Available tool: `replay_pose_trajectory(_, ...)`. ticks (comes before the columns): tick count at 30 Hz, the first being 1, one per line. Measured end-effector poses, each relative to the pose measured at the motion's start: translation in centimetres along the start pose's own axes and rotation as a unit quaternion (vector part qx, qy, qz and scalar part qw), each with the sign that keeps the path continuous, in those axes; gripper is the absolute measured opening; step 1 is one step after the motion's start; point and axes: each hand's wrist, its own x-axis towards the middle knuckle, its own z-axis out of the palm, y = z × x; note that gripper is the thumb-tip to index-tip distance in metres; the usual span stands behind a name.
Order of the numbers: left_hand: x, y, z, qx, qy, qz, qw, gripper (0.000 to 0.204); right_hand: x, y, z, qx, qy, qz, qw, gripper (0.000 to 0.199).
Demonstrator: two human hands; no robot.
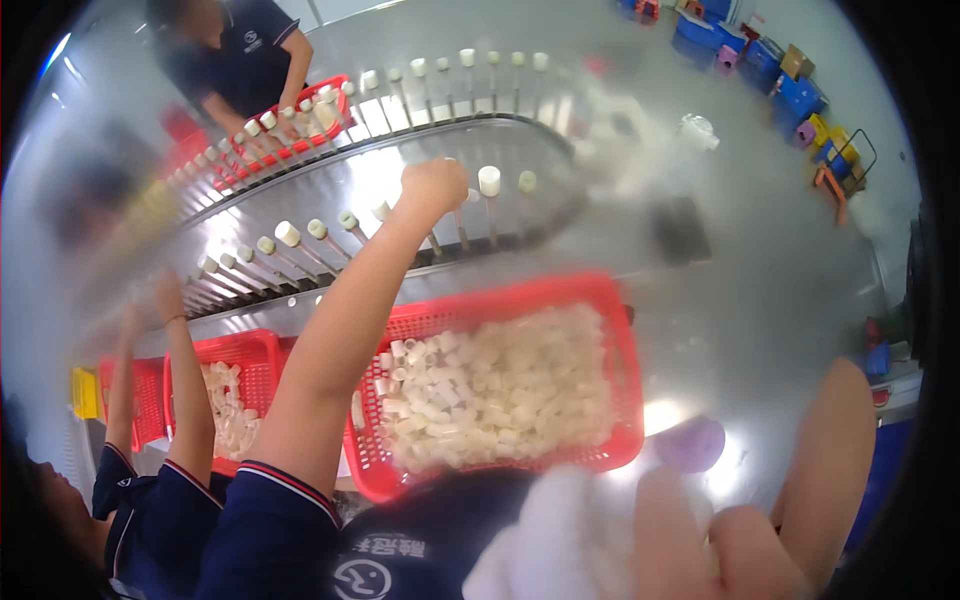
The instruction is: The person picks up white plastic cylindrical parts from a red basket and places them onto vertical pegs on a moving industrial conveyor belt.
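My left hand (432, 188) reaches out to a row of upright metal pins (330, 240) on a curved metal conveyor. Its fingers are curled at a pin, and what they enclose is hidden. Several pins carry small white cylindrical caps (488, 180). In front of me a red mesh basket (625, 350) is full of the same white caps (500, 390). My right hand (690, 540) is low, very near the camera and blurred. A white mass of caps (560, 540) sits in its fingers.
To my left a co-worker's two arms (185, 370) reach toward the conveyor over another red basket (255, 345) of caps. A second person (240, 50) stands across the line by a third red basket (335, 85). A purple object (692, 444) lies right of my basket. Blue crates (798, 95) stand far right.
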Motion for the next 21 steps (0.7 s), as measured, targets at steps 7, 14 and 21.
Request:
replay_pose_trajectory(7,-7.8,4.1,4.0,-0.220,0.253,0.074,0.939,0.038,-2.8,8.4,-1.8,-0.033,0.060,-0.372,0.926,0.002)
replay_pose_trajectory(14,-25.2,2.5,-4.9,-0.789,0.068,0.167,0.587,0.029,1.3,12.6,15.3,0.282,-0.142,-0.294,0.902,0.016)
replay_pose_trajectory(21,-32.2,8.6,-12.3,-0.889,0.031,0.454,0.048,0.026,-1.0,8.2,33.0,0.413,-0.501,-0.020,0.761,0.014)
